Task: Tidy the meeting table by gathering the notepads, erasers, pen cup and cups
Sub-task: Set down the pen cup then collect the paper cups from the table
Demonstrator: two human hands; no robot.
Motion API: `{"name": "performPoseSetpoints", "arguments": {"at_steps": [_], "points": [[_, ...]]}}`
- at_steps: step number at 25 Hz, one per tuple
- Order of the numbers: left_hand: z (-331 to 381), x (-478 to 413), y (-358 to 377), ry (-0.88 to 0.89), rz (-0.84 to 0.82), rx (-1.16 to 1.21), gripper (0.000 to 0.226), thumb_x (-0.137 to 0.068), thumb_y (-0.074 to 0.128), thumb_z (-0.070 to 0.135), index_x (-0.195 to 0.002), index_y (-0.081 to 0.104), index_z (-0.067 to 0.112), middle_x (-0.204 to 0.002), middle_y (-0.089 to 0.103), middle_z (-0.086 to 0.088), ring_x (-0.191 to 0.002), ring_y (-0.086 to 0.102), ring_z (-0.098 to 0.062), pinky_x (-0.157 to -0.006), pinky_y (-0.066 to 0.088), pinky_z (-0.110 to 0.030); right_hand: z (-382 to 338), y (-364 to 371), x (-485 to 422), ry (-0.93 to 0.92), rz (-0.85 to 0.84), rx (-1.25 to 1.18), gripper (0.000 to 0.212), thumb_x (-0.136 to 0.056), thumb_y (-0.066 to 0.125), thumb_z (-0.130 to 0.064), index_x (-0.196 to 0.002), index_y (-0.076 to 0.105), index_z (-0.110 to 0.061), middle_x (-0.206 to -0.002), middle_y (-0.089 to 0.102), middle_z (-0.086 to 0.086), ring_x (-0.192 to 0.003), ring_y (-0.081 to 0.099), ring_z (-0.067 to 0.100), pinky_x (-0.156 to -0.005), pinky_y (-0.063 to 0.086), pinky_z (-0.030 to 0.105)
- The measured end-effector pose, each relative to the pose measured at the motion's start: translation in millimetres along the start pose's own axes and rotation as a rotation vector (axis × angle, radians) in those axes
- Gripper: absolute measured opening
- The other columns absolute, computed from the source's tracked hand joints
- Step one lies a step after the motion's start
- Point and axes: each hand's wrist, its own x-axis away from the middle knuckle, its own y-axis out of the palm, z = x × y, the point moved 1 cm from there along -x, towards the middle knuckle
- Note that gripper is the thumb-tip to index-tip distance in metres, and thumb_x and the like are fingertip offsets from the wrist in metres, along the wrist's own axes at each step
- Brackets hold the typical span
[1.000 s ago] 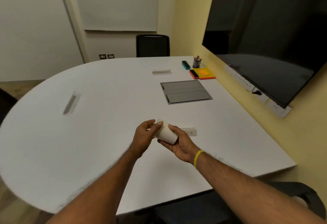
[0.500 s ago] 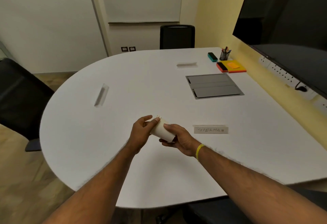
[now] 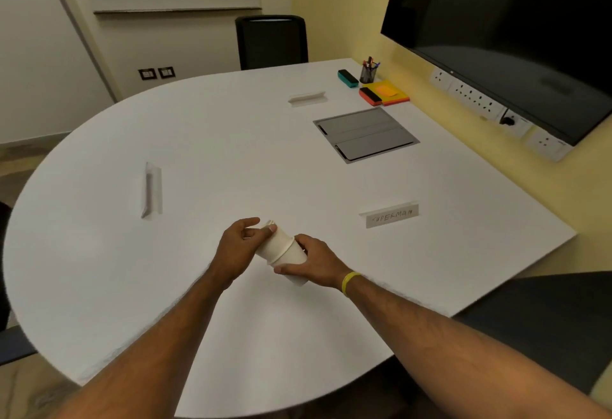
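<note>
Both hands hold a tilted stack of white paper cups (image 3: 281, 248) above the near middle of the white table (image 3: 198, 153). My right hand (image 3: 314, 264) grips the lower, outer cup. My left hand (image 3: 240, 248) holds the upper end of the stack, thumb on its rim. At the far right corner stand a pen cup (image 3: 368, 72) with pens, a teal eraser (image 3: 347, 78), a red-and-black eraser (image 3: 370, 96) and yellow and orange notepads (image 3: 392, 94).
Three folded paper name cards stand on the table: one reading SUPERMAN (image 3: 390, 218) to the right of my hands, one at the left (image 3: 152, 190), one far (image 3: 308, 99). A grey cable hatch (image 3: 366, 135) is set in the top. A black chair (image 3: 271, 42) and a wall screen (image 3: 513, 31) border the table.
The view has swung left and down a little. The cups have slid apart slightly, so the stack looks longer between my hands.
</note>
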Motion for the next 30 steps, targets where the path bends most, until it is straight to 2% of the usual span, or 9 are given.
{"name": "performPoseSetpoints", "arguments": {"at_steps": [3, 6, 11, 15, 20, 23, 26, 30], "points": [[-8.8, -15.5, -22.7, -0.038, 0.048, 0.108, 0.058, -0.082, 0.074, 0.044, -0.127, 0.057, 0.013, -0.109, 0.069, -0.003, -0.105, 0.066, -0.019, -0.082, 0.056, -0.033, 12.8, 0.2, -5.1, 0.065, 0.017, 0.003, 0.060, -0.065, 0.086, -0.050, -0.112, 0.059, -0.026, -0.103, 0.064, -0.009, -0.091, 0.062, 0.009, -0.070, 0.052, 0.023], [-20.1, -31.6, -34.1, -0.105, 0.120, 0.216, 0.052, -0.086, 0.071, 0.041, -0.125, 0.061, 0.008, -0.122, 0.063, -0.011, -0.110, 0.064, -0.025, -0.081, 0.057, -0.035, 33.1, -8.8, -13.5, 0.156, 0.074, -0.085, 0.067, -0.066, 0.088, -0.040, -0.120, 0.051, -0.027, -0.113, 0.059, -0.008, -0.099, 0.059, 0.012, -0.071, 0.052, 0.023], [-37.3, -55.1, -36.7, -0.184, 0.138, 0.242, 0.040, -0.089, 0.067, 0.039, -0.113, 0.066, 0.008, -0.122, 0.063, -0.013, -0.110, 0.063, -0.028, -0.078, 0.056, -0.034, 67.4, -25.8, -48.8, 0.304, 0.268, -0.212, 0.075, -0.067, 0.089, -0.016, -0.125, 0.043, -0.016, -0.123, 0.054, 0.010, -0.112, 0.057, 0.029, -0.088, 0.055, 0.048], [-52.3, -85.5, -34.1, -0.264, 0.117, 0.230, 0.044, -0.090, 0.067, 0.038, -0.120, 0.063, 0.006, -0.123, 0.063, -0.014, -0.110, 0.064, -0.030, -0.086, 0.057, -0.041, 91.1, -42.2, -83.7, 0.391, 0.469, -0.216, 0.080, -0.062, 0.092, -0.017, -0.127, 0.046, -0.016, -0.126, 0.053, 0.007, -0.114, 0.054, 0.025, -0.096, 0.048, 0.037], [-75.3, -117.5, -23.6, -0.321, 0.068, 0.196, 0.051, -0.089, 0.068, 0.034, -0.131, 0.055, 0.009, -0.120, 0.064, -0.012, -0.107, 0.066, -0.035, -0.084, 0.057, -0.043, 127.6, -53.8, -118.0, 0.455, 0.613, -0.160, 0.072, -0.064, 0.088, -0.013, -0.124, 0.049, -0.015, -0.121, 0.060, 0.004, -0.111, 0.057, 0.025, -0.092, 0.047, 0.032], [-86.0, -127.2, -24.9, -0.344, 0.056, 0.159, 0.051, -0.089, 0.068, 0.035, -0.132, 0.055, 0.011, -0.118, 0.065, -0.011, -0.105, 0.067, -0.034, -0.082, 0.058, -0.043, 139.2, -55.8, -136.5, 0.486, 0.693, -0.154, 0.070, -0.065, 0.087, -0.014, -0.124, 0.049, -0.017, -0.120, 0.061, 0.003, -0.110, 0.058, 0.026, -0.089, 0.046, 0.030], [-92.2, -129.7, -27.6, -0.361, 0.054, 0.145, 0.047, -0.089, 0.068, 0.036, -0.128, 0.058, 0.012, -0.114, 0.066, -0.007, -0.104, 0.067, -0.032, -0.078, 0.058, -0.039, 147.4, -52.8, -148.6, 0.503, 0.712, -0.134, 0.074, -0.065, 0.087, -0.016, -0.128, 0.047, -0.016, -0.123, 0.061, 0.004, -0.113, 0.058, 0.028, -0.091, 0.045, 0.030], [-95.0, -126.4, -32.7, -0.368, 0.060, 0.141, 0.045, -0.089, 0.068, 0.034, -0.127, 0.059, 0.012, -0.111, 0.067, -0.006, -0.103, 0.067, -0.031, -0.075, 0.058, -0.037, 147.2, -47.8, -143.6, 0.548, 0.677, -0.117, 0.093, -0.067, 0.086, -0.014, -0.144, 0.036, -0.013, -0.141, 0.046, 0.009, -0.130, 0.046, 0.028, -0.108, 0.039, 0.037]]}}
